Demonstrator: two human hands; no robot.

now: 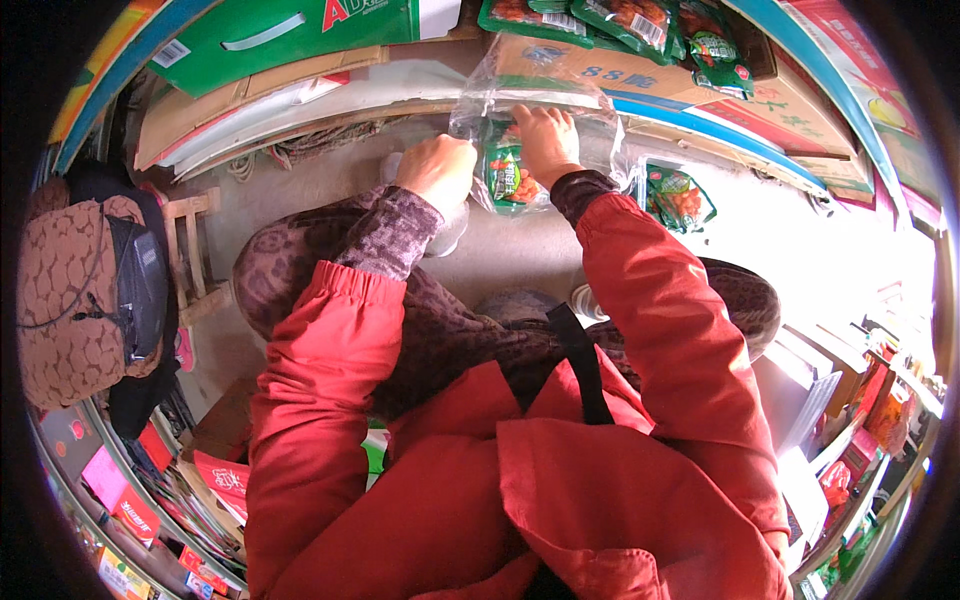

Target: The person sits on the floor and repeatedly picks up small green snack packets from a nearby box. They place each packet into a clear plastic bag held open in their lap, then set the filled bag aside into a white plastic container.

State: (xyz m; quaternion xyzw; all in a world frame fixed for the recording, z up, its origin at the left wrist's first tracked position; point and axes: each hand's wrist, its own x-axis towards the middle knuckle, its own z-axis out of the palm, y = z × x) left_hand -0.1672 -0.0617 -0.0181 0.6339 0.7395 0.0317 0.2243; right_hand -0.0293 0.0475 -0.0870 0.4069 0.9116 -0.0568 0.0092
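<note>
A clear plastic bag (pixel 491 82) hangs in front of me, below the shelf edge. My left hand (pixel 439 171) is closed in a fist on the bag's left edge. Inside the bag shows a green snack packet (pixel 510 180) with a picture of food on it. My right hand (pixel 551 139) is at the bag beside that packet, fingers bent; its fingertips and what they hold are hidden. Another green packet (pixel 679 199) lies on the floor to the right of my right hand.
More green packets (pixel 630 26) lie on a cardboard box (pixel 547 64) ahead. A green carton (pixel 285 41) sits on the shelf at upper left. At left, a patterned brown bag (pixel 75 300) rests by a small wooden chair (pixel 196 255). Stocked shelves (pixel 847 450) stand at lower right.
</note>
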